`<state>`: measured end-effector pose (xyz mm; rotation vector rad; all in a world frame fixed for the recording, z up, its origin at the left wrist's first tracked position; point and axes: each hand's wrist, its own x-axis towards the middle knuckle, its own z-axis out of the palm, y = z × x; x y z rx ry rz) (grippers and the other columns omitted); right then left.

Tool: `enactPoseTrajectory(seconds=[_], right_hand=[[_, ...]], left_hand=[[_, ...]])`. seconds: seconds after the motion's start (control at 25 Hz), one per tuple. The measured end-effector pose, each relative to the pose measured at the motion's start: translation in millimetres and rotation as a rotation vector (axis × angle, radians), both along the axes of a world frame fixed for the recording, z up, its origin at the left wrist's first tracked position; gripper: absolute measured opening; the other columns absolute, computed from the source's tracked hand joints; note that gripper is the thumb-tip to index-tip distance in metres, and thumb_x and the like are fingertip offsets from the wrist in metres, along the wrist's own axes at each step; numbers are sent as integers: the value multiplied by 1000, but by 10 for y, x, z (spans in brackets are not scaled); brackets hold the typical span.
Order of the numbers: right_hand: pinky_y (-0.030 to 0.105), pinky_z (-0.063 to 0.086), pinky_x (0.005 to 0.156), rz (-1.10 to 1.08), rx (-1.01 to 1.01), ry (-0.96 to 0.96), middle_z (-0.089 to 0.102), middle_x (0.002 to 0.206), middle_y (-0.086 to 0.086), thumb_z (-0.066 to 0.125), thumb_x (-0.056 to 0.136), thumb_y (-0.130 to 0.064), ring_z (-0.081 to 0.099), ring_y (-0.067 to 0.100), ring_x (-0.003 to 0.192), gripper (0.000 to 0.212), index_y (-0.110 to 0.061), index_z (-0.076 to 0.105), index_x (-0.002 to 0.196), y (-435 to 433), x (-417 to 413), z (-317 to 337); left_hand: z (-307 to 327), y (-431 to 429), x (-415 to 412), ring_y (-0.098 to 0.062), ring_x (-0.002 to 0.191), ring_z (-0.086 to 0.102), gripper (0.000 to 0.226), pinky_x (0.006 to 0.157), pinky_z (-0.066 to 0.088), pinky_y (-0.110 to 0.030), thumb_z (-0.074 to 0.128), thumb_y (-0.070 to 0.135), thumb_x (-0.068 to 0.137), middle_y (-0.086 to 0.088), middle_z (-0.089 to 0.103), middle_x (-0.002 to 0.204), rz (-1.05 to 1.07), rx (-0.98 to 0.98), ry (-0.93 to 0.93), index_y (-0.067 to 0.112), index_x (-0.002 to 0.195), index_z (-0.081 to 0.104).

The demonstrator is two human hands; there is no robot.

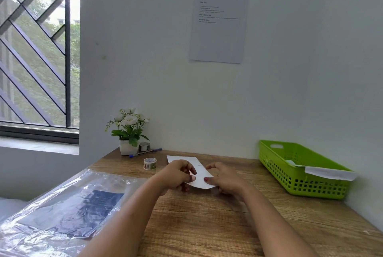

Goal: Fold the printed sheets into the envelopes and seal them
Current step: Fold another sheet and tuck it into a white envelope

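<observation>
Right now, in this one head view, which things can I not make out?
Head view only.
Wall notice: print too small and blurred to read.
White paper pinched by left hand and right hand: sheet or envelope unclear; fingers cover its near corners.
Green basket: its wall hides most contents.
Dark thing in plastic bag: glare blurs it.
</observation>
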<state>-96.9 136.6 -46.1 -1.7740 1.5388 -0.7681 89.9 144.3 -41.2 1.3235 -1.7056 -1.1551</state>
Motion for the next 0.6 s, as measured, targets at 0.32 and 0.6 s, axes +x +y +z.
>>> enactPoseTrajectory(seconds=[0.32, 0.6], right_hand=[[22, 29, 42, -86, -160, -407, 52, 66, 1, 61, 91, -11, 37, 9, 43, 18, -15, 62, 109, 18, 82, 115], [19, 38, 45, -61, -162, -510, 60, 80, 3, 61, 92, -18, 46, 6, 47, 13, -22, 67, 103, 59, 164, 147]], left_hand=[[-47, -40, -22, -25, 127, 33, 49, 105, 34, -40, 72, 44, 75, 1, 36, 134, 134, -470, -567, 38, 120, 52], [-30, 24, -128, -17, 135, 29, 44, 112, 19, -52, 41, 37, 94, 9, 38, 145, 282, -888, -980, 36, 138, 38]])
